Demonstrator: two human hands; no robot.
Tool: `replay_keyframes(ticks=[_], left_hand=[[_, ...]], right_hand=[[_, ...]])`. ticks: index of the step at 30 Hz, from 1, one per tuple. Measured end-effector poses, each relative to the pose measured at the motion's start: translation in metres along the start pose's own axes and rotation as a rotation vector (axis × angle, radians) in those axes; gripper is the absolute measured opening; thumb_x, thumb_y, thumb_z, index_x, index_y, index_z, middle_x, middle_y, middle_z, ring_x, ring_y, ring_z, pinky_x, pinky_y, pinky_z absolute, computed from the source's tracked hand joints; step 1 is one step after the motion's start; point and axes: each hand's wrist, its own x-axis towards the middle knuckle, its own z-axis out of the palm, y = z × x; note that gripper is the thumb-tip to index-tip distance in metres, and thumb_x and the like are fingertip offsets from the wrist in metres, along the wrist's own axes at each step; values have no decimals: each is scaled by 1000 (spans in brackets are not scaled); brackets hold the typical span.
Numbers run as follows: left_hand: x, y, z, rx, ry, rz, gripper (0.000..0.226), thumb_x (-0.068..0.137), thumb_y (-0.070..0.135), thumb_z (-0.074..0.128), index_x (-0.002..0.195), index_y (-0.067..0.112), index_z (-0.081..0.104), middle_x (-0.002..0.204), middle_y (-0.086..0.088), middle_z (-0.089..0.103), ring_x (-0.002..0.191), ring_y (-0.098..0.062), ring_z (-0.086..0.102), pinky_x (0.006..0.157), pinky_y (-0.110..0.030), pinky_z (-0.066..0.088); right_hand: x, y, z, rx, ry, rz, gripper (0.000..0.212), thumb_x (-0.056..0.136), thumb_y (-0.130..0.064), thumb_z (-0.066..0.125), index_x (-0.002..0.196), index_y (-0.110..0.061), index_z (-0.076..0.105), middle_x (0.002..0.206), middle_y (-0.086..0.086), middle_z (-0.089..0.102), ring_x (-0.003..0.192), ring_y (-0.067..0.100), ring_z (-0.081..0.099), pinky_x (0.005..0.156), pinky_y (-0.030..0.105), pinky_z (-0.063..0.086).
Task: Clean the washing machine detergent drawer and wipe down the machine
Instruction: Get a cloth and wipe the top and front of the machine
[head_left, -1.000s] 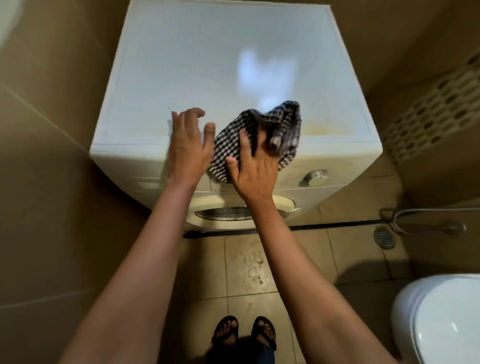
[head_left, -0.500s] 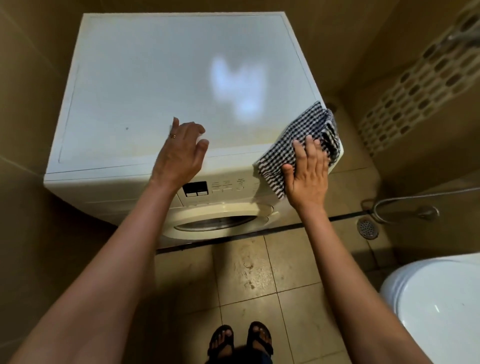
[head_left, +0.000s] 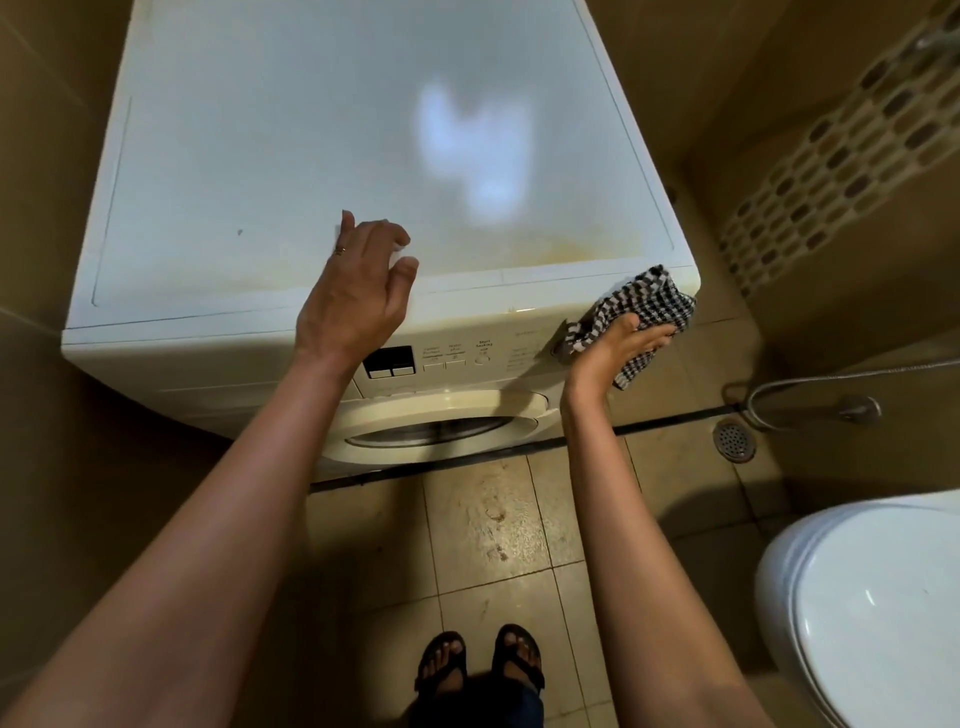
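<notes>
1. Head camera looks down on a white washing machine (head_left: 311, 156) that fills the upper left and centre of the frame, wedged between brown tiled walls
2. Left hand (head_left: 358, 291) sits over the front edge of the machine's top, left of centre, with its fingers loosely bent and slightly apart and the thumb held clear of them; whether the palm touches the surface cannot be told
3. A ring (head_left: 340, 251) shows on one finger of that hand
4. Right hand (head_left: 618, 345) presses a black-and-white checked cloth (head_left: 644, 301) against the machine's front right corner, right of centre in the frame, its fingers pressed together and nearly straight
5. The cloth bunches above the fingers at the top edge of the machine and hangs out below the palm
6. A control panel (head_left: 457, 353) with small buttons and a dark display lies between the two wrists, and the round door (head_left: 441, 421) sits just beneath it
7. A yellowish stain (head_left: 561, 244) marks the top near its front right edge
8. At lower right stands a white toilet (head_left: 872, 608); a floor drain (head_left: 733, 440) and a metal hose (head_left: 831, 374) lie at the right edge, beside the machine
9. Two feet in dark sandals (head_left: 478, 660) stand on the beige floor tiles (head_left: 493, 525) at bottom centre
</notes>
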Motion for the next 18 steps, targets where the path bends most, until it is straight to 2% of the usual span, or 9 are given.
replay_keyframes(ticks=[2, 4, 6, 8, 10, 12, 14, 15, 18], left_hand=[[0, -1, 0, 3, -4, -4, 23, 99, 13, 47, 113, -3, 55, 113, -17, 60, 120, -17, 28, 109, -57, 33], [1, -1, 0, 0, -5, -8, 23, 98, 13, 48, 114, -3, 55, 113, -17, 59, 121, -17, 26, 109, -56, 33], [0, 0, 1, -2, -1, 1, 23, 98, 12, 48, 113, -4, 56, 112, -18, 59, 119, -18, 27, 109, -57, 33], [0, -1, 2, 6, 2, 6, 23, 98, 12, 48, 112, -3, 56, 111, -17, 60, 118, -17, 30, 111, -55, 32], [1, -3, 2, 5, -2, -3, 23, 98, 14, 47, 113, -1, 55, 112, -14, 60, 121, -17, 30, 113, -51, 30], [0, -2, 1, -1, -9, -14, 23, 99, 15, 47, 114, -1, 55, 113, -14, 60, 123, -17, 29, 114, -51, 29], [0, -1, 0, -5, -19, -18, 23, 99, 14, 47, 114, -2, 55, 114, -16, 60, 120, -17, 27, 113, -52, 29], [0, 0, -1, -6, -24, -13, 22, 99, 13, 47, 113, -3, 55, 114, -16, 60, 119, -17, 27, 113, -52, 29], [1, -2, -1, 1, -24, 10, 21, 99, 14, 48, 110, -2, 55, 110, -15, 60, 117, -18, 31, 115, -51, 27]], right_hand=[[-6, 2, 5, -71, 14, 32, 92, 84, -71, 14, 151, -15, -13, 159, 11, -13, 146, 31, -2, 118, 51, 7], [-13, 7, 9, -135, 57, 13, 69, 100, -46, 27, 150, -5, 2, 153, 20, 10, 139, 36, 18, 112, 51, 27], [-20, 10, 11, -236, 87, -77, 58, 100, -37, 33, 141, 3, 19, 135, 21, 27, 123, 32, 29, 103, 48, 35], [-23, 12, 8, -355, 113, -198, 51, 97, -34, 35, 129, 5, 30, 124, 20, 34, 111, 25, 30, 99, 42, 33], [-26, 23, 2, -466, 99, -329, 41, 97, -25, 41, 124, 3, 29, 124, 24, 36, 110, 33, 34, 99, 36, 30], [-30, 39, -6, -591, 17, -484, 31, 95, -19, 40, 120, -9, 26, 129, 30, 33, 112, 39, 34, 95, 45, 35], [-32, 49, -13, -607, -102, -535, 28, 94, -16, 38, 118, -18, 24, 131, 33, 30, 114, 38, 33, 91, 41, 39], [-32, 52, -15, -585, -144, -511, 32, 95, -15, 40, 121, -18, 22, 132, 32, 28, 117, 38, 31, 94, 39, 37], [-37, 46, -14, -407, -152, -285, 54, 99, -23, 46, 139, -1, 18, 141, 25, 25, 130, 32, 29, 106, 33, 31]])
